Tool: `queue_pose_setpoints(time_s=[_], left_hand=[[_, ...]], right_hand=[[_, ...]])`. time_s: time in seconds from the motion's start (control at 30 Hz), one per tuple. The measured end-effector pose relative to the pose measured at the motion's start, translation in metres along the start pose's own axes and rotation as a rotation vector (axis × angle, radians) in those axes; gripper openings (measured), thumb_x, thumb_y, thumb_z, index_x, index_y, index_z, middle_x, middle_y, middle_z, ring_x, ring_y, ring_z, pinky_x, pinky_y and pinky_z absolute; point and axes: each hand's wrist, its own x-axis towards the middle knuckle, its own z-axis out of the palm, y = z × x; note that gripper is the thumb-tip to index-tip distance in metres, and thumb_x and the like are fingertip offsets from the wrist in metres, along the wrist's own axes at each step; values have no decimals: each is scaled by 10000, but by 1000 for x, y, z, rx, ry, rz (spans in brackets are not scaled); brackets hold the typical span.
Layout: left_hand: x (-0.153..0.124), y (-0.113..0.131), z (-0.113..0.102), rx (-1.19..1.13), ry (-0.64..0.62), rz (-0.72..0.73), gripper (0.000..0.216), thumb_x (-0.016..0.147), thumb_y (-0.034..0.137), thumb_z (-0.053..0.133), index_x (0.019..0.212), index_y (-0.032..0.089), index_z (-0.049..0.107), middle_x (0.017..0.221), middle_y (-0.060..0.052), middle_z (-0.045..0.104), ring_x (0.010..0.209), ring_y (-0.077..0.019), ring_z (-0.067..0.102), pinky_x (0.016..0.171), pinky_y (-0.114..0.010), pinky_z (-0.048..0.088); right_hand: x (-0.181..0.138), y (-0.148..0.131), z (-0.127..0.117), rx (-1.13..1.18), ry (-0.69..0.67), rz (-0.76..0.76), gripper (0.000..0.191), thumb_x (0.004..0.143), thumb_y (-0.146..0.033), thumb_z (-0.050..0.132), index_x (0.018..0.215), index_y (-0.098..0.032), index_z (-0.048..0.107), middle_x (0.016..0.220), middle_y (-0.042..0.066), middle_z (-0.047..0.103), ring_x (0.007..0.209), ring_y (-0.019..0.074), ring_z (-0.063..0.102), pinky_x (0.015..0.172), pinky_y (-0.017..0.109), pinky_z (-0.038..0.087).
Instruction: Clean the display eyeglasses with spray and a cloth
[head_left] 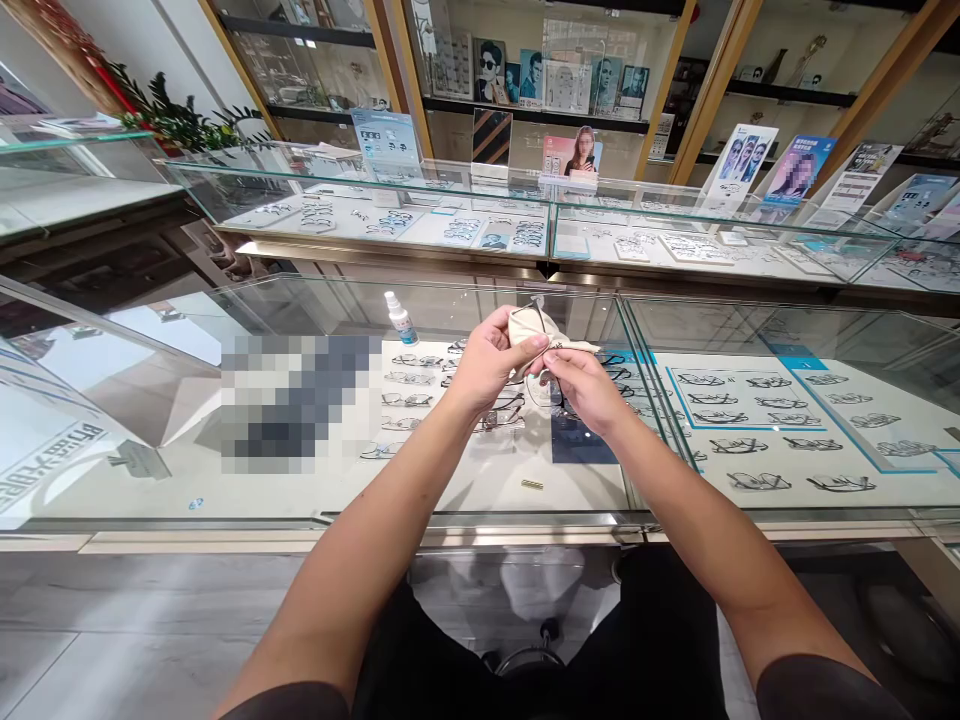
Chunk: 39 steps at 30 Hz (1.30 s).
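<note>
Above the glass counter, my left hand [486, 362] is closed on a cream cleaning cloth [529, 326], its thumb pressed across the front. My right hand [588, 388] pinches a pair of thin-framed glasses [538, 392] by the lower edge of the cloth. Part of the frame hangs below the fingers, and a thin dark piece shows at the top of the cloth. Folds hide the rest of the glasses. A white spray bottle [401, 320] with a blue label stands on the counter, left of my hands.
Rows of eyeglasses [406, 400] lie inside the glass display counter [480, 522]. More frames fill the case to the right [757, 480]. Behind runs a second glass showcase [420, 265] with upright advertising cards [386, 145]. My legs [645, 640] are below the counter's front edge.
</note>
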Motion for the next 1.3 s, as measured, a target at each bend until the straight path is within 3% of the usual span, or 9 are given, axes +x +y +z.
queue_pose_setpoints(time_s=[0.13,0.37,0.5,0.63,0.9,1.13,1.3], left_hand=[[-2,-2,5,-16,42,57,463,779,427,989,944,207,617,697,47,650,501,-88,560,531,-235,457],[0,-6,0,17,87,69,441,855,557,908,914,198,658,655,35,642,456,-91,540,473,-236,408],[3,-9,-7,36,145,81,466,867,618,875,910,184,711,699,5,664,522,-104,572,504,-242,436],[5,-9,-10,2,125,61,496,843,644,883,898,178,722,719,-7,671,573,-121,590,541,-252,475],[6,-5,-9,-97,64,-12,584,743,504,999,1134,150,749,867,-46,777,696,-141,681,678,-262,560],[4,-6,-5,-122,27,-27,642,706,378,1036,1196,157,683,893,-21,759,661,-112,672,620,-236,529],[1,-8,0,-121,4,-31,663,689,342,1046,1156,207,595,813,23,712,636,-105,644,589,-219,481]], right_hand=[[0,1,0,-26,-3,-1,437,868,-656,801,818,-221,804,884,35,735,871,195,587,856,338,456],[-1,-2,2,-151,-13,-73,485,884,-704,774,811,-226,817,885,40,753,856,202,582,897,357,466],[-1,-4,1,-148,-6,-83,444,897,-671,779,836,-234,833,900,42,769,859,205,598,879,355,463],[0,-6,-1,-130,31,-84,405,896,-635,787,838,-237,834,922,46,787,926,226,643,916,362,473],[0,-5,-5,-82,54,-81,370,911,-607,777,869,-244,833,953,29,782,934,211,643,914,345,481],[0,-5,-4,99,87,6,351,827,-578,851,846,-230,819,894,19,758,815,166,612,799,305,486],[-1,-6,1,124,85,22,360,792,-582,863,814,-228,801,892,25,751,841,178,615,840,318,515]])
